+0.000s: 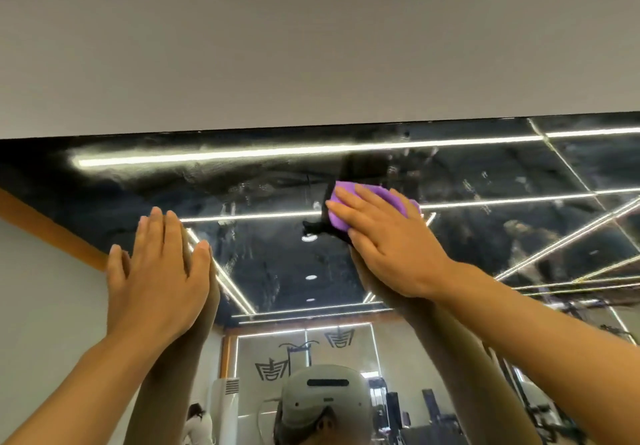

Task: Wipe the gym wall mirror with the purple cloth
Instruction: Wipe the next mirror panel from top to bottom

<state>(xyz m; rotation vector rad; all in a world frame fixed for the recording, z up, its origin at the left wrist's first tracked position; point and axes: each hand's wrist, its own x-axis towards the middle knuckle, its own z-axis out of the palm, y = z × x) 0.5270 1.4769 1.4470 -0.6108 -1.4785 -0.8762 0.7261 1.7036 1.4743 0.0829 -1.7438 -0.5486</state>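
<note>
The wall mirror fills the lower half of the view, its top edge running under a grey wall. Smears and streaks cover the glass near the top. My right hand presses the purple cloth flat against the mirror high up, fingers straight, with the cloth showing past the fingertips. My left hand rests flat on the glass to the left, fingers straight and together, holding nothing. Both arms reach upward, and their reflections meet them at the glass.
The grey wall sits above the mirror's top edge. The mirror reflects a dark ceiling with light strips, gym equipment at the lower right, and my headset at the bottom centre.
</note>
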